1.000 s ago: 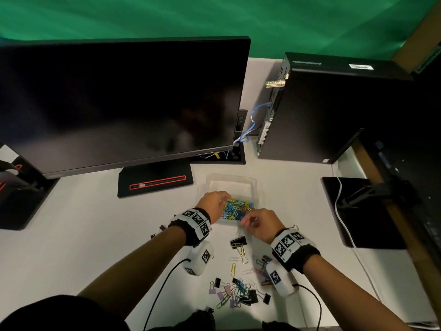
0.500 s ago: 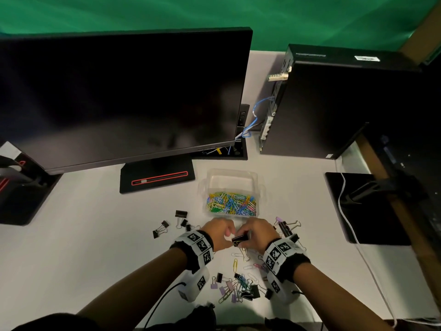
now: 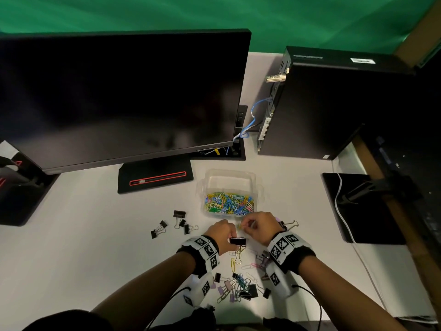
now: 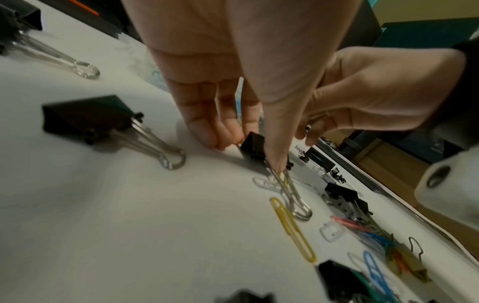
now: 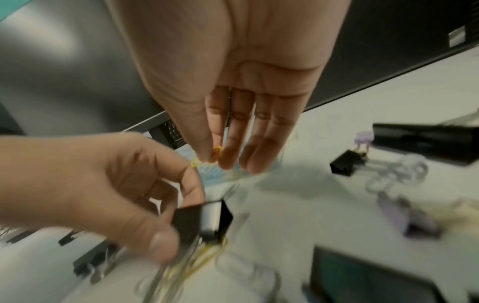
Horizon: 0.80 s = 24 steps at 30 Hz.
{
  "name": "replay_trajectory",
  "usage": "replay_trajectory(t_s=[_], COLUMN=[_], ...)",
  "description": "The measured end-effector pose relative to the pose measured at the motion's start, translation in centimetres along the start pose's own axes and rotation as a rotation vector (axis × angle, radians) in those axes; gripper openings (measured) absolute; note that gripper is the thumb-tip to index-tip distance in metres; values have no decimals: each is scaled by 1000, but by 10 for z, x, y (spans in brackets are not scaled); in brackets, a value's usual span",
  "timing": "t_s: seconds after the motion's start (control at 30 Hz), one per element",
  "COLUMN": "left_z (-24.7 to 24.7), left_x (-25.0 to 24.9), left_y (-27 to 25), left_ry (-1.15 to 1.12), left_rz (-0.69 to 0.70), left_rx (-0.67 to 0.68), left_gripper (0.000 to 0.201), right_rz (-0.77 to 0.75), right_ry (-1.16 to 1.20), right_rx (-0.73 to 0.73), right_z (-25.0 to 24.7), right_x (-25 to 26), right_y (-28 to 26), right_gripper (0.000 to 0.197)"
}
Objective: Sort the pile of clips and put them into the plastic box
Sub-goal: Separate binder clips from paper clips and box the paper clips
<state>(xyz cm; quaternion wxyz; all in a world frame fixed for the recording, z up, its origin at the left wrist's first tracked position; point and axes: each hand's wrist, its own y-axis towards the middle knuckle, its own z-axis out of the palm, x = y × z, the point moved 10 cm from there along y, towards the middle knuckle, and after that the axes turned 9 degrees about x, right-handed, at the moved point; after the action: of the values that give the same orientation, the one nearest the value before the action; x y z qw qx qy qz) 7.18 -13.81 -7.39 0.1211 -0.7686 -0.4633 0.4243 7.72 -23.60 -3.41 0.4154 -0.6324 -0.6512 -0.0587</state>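
Head view: left hand (image 3: 222, 237) pinches a binder clip (image 3: 238, 241) just short of the box (image 3: 259, 187); right hand (image 3: 257, 226) pinches a paper clip (image 5: 215, 152). Both light, stiff; the wire looks slippery, so grip flat sides.

Head camera high, facing down at the desk (image 3: 71, 235), wrist cameras close, somewhat blurred, all sharing the hands.

Clear plastic box (image 3: 230, 180) at mid-desk (image 3: 71, 247), before the black monitor (image 3: 119, 96) and left of the black computer tower (image 3: 334, 103). Coloured paper clips (image 3: 229, 203) inside. Black binder clips (image 3: 175, 223) left of box; mixed clip pile (image 3: 238, 285) nearest, between both wrists.
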Motion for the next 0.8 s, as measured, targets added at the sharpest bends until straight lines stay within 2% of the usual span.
replay_trajectory(t_s=[0.2,0.3,0.43,0.57,0.73,0.8], left_z=[-6,-8,-19,-41,-53,-54], left_x=[-2,-3,0,11,26,28], left_y=[-2,-4,-10,-16,-21,-23], left_ry=[21,38,40,35,200,289], left_rz=[2,8,20,26,37,38], left_rx=[-50,-49,-74,-137,-101,-77], left_gripper=[25,27,24,21,19,23], right_rz=[23,56,55,-3,-117,-111], right_ry=[33,38,14,-27,-168,-213], right_rx=[-125,-130,-120,-64,-91,-21], right_z=[-39,-43,-38,-25,-6,10], right_x=[9,10,9,8,12,11], right_y=[17,27,27,15,-6,-6], right_gripper=[13,19,23,17,27,32])
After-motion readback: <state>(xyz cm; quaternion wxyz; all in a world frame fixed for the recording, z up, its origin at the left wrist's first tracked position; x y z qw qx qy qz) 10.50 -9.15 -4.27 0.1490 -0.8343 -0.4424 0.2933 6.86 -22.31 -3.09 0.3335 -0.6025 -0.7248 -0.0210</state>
